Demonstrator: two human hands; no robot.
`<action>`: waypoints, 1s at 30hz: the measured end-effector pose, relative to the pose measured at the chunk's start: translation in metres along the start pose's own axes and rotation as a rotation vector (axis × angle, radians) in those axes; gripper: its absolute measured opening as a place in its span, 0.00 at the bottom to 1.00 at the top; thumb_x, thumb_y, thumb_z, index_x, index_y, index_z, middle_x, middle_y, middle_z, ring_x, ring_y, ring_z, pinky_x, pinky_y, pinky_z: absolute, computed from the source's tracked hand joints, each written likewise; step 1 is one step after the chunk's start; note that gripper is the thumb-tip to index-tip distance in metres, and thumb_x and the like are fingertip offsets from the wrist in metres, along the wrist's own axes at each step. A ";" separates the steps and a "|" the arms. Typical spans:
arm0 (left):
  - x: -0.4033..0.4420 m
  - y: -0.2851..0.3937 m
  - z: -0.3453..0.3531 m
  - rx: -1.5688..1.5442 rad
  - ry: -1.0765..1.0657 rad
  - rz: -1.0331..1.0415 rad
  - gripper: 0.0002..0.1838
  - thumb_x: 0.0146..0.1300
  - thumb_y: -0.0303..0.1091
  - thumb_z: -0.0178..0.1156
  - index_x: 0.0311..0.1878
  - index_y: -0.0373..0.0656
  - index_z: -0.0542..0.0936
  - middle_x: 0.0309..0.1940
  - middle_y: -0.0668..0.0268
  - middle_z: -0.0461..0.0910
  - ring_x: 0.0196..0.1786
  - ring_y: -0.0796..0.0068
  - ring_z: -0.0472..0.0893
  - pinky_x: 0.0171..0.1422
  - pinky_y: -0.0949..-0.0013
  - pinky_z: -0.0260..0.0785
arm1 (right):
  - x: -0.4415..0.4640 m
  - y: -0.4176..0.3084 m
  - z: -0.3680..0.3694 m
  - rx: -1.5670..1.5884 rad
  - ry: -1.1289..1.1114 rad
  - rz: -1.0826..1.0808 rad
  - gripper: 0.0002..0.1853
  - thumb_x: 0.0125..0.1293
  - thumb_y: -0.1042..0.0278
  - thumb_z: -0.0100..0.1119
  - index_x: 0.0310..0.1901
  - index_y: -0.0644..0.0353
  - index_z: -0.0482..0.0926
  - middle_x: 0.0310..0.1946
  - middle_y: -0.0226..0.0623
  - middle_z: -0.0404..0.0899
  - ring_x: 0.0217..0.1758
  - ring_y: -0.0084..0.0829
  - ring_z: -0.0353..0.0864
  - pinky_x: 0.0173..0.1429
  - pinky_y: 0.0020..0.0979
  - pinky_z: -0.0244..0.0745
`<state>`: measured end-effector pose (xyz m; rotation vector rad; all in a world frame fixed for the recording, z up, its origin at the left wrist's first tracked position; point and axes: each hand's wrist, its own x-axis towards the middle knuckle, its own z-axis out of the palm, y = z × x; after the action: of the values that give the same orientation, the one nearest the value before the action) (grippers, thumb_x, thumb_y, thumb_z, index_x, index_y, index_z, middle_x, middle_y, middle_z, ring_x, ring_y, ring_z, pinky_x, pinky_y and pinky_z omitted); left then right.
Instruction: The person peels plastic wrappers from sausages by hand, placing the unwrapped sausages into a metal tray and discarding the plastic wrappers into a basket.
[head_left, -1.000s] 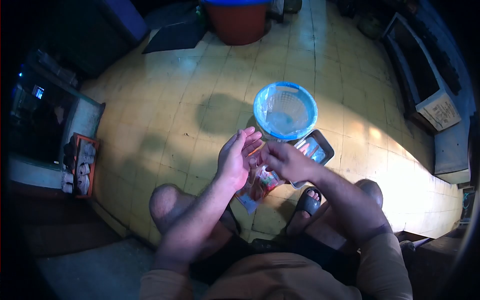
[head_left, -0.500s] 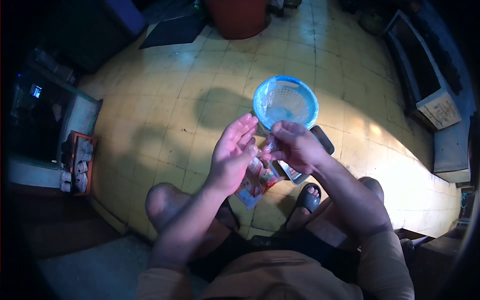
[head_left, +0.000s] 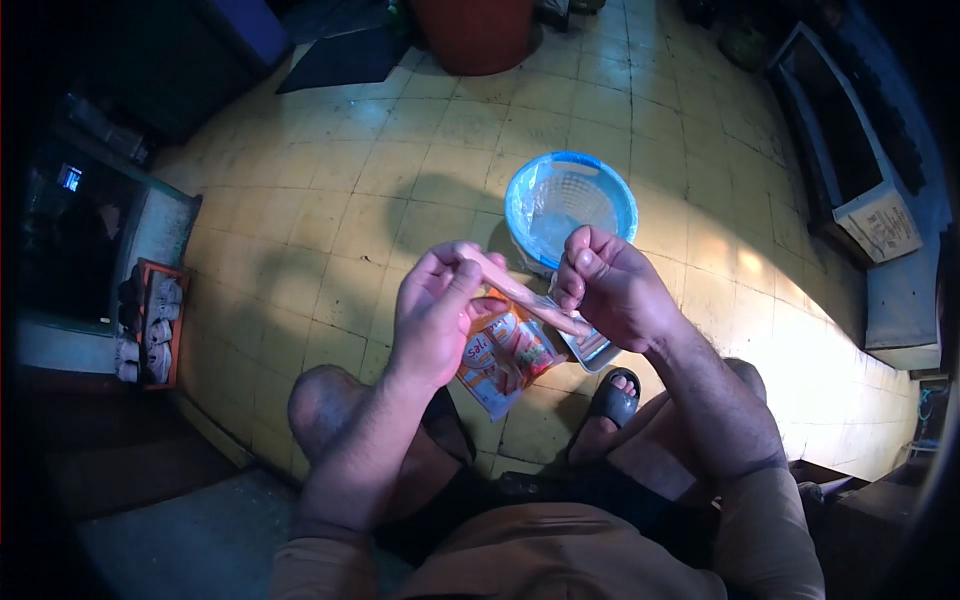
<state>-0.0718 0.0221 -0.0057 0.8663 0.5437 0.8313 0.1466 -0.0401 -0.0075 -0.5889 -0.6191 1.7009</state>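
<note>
From where I stand, the far left has an orange-framed rack (head_left: 181,335) with pale shoes on it, by the wall. Nearer the middle, the person's left hand (head_left: 425,325) has its grip closed on one end of a sausage (head_left: 510,287), thumb against fingers. I'd judge the step in hand to be handling this single sausage up in the air, and it calls for a light, steady grip, since the surface looks slick and could slide. The sausage is long, slim and smooth, pinkish, with a wet shine and a rounded lower end; it slants down toward the right, in front of a metal tray. Beneath it a packet (head_left: 505,362) lies on the floor (head_left: 340,215), soft glossy plastic, orange and white with red print and food pictures. The floor itself is yellowish square tiles with thin dark joints. Behind the hands stands a round basket (head_left: 629,205), its blue rim stiff and smooth, its paler wall a lattice, with crinkly clear plastic lining the inside. The tray (head_left: 600,366) shows partly under the right hand, shallow and shiny, with more pinkish lengths lying in it. The right hand (head_left: 625,295) is held apart from the left, fingers curled and thumb tip pressed close to them; I cannot tell whether it pinches any thin film. Below it, a dark, thick-soled sandal (head_left: 612,403) sits close to the tray.
</note>
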 end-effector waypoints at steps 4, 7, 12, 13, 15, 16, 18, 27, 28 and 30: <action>0.005 0.002 -0.010 -0.087 0.142 0.013 0.11 0.72 0.38 0.56 0.52 0.46 0.73 0.48 0.63 0.78 0.53 0.69 0.79 0.55 0.60 0.74 | -0.003 -0.004 0.004 -0.180 -0.027 0.022 0.08 0.75 0.65 0.51 0.41 0.60 0.70 0.29 0.31 0.73 0.33 0.24 0.74 0.44 0.27 0.72; 0.008 0.004 -0.018 -0.111 0.228 0.023 0.10 0.72 0.39 0.56 0.51 0.46 0.74 0.47 0.65 0.77 0.52 0.69 0.78 0.55 0.60 0.73 | -0.003 -0.010 0.000 -0.356 -0.053 0.016 0.08 0.75 0.65 0.51 0.41 0.60 0.69 0.28 0.30 0.72 0.33 0.23 0.73 0.43 0.27 0.72; 0.015 0.019 -0.034 -0.135 0.413 0.116 0.12 0.72 0.41 0.56 0.51 0.45 0.74 0.48 0.65 0.75 0.51 0.70 0.76 0.57 0.62 0.70 | -0.005 -0.026 -0.010 -0.291 0.045 0.018 0.06 0.75 0.65 0.51 0.42 0.57 0.69 0.29 0.29 0.69 0.33 0.23 0.71 0.42 0.29 0.75; 0.015 0.023 -0.036 -0.135 0.413 0.119 0.12 0.72 0.41 0.56 0.51 0.45 0.74 0.48 0.65 0.75 0.51 0.70 0.76 0.57 0.62 0.70 | -0.005 -0.031 -0.013 -0.222 0.081 0.018 0.06 0.75 0.65 0.50 0.42 0.57 0.68 0.29 0.29 0.68 0.32 0.23 0.71 0.41 0.31 0.76; 0.016 0.029 -0.039 -0.110 0.445 0.173 0.15 0.70 0.44 0.59 0.51 0.45 0.72 0.47 0.66 0.75 0.49 0.73 0.76 0.54 0.62 0.71 | -0.004 -0.043 -0.017 -0.179 0.194 -0.036 0.05 0.76 0.64 0.48 0.43 0.55 0.68 0.28 0.28 0.66 0.32 0.25 0.70 0.38 0.33 0.78; 0.016 0.032 -0.039 -0.102 0.463 0.191 0.14 0.71 0.43 0.59 0.51 0.45 0.72 0.48 0.66 0.75 0.49 0.73 0.76 0.54 0.62 0.71 | -0.003 -0.050 -0.023 -0.176 0.236 -0.077 0.05 0.76 0.64 0.48 0.42 0.55 0.68 0.28 0.28 0.65 0.31 0.24 0.69 0.37 0.33 0.78; 0.017 0.033 -0.041 -0.101 0.488 0.211 0.13 0.72 0.42 0.58 0.51 0.45 0.72 0.49 0.65 0.74 0.49 0.73 0.76 0.54 0.62 0.71 | 0.002 -0.062 -0.030 -0.216 0.378 -0.174 0.05 0.76 0.64 0.47 0.42 0.54 0.68 0.28 0.27 0.65 0.31 0.23 0.68 0.37 0.31 0.77; 0.018 0.031 -0.048 -0.074 0.546 0.246 0.16 0.74 0.33 0.52 0.61 0.45 0.67 0.57 0.61 0.71 0.60 0.64 0.74 0.63 0.54 0.70 | 0.032 -0.072 -0.120 -0.268 0.752 -0.359 0.07 0.76 0.67 0.47 0.47 0.61 0.69 0.30 0.35 0.72 0.38 0.34 0.79 0.53 0.40 0.82; 0.020 0.027 -0.043 -0.031 0.545 0.240 0.16 0.74 0.33 0.52 0.62 0.45 0.67 0.57 0.61 0.71 0.61 0.63 0.74 0.64 0.53 0.70 | 0.033 -0.063 -0.127 -0.261 0.728 -0.276 0.08 0.77 0.66 0.47 0.49 0.61 0.70 0.34 0.36 0.74 0.41 0.34 0.79 0.55 0.40 0.81; 0.018 0.018 -0.037 -0.010 0.506 0.226 0.16 0.74 0.32 0.52 0.62 0.45 0.67 0.57 0.61 0.71 0.60 0.63 0.75 0.64 0.52 0.71 | 0.041 -0.047 -0.133 -0.250 0.698 -0.187 0.09 0.77 0.66 0.46 0.51 0.61 0.71 0.38 0.37 0.76 0.44 0.34 0.79 0.57 0.41 0.79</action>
<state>-0.0950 0.0601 -0.0133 0.7135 0.8922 1.2722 0.2616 0.0212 -0.0749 -1.1933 -0.3617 1.1389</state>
